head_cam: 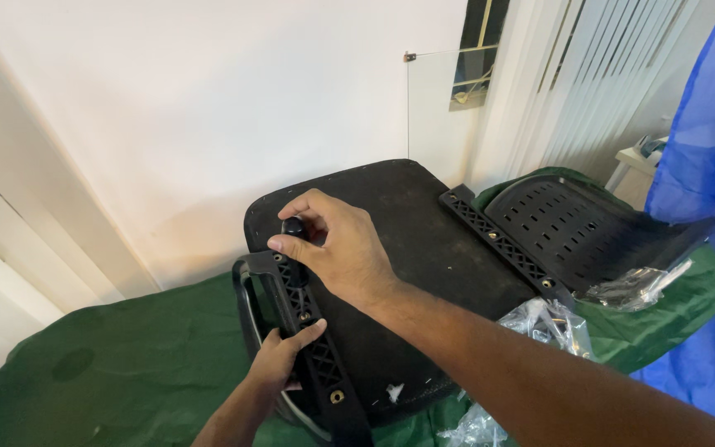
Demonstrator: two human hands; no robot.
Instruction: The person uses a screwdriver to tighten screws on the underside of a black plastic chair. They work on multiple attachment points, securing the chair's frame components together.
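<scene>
A black armrest bracket (312,331) is laid along the left edge of an upturned black chair seat (411,248), which rests on a green cloth (126,364). A small black tool handle (294,230) is pinched at the bracket's upper end by the closed fingers of the right hand (337,248). The bracket's middle is gripped by the left hand (279,360), thumb over it. A second bracket (502,244), a perforated backrest (581,228) and clear plastic bags (552,323) are seen to the right.

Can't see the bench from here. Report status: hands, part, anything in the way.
Right hand gripping black tool handle at armrest bracket. Left hand steadying the bracket on upturned seat base. Plastic bags alongside, not blocking.
</scene>
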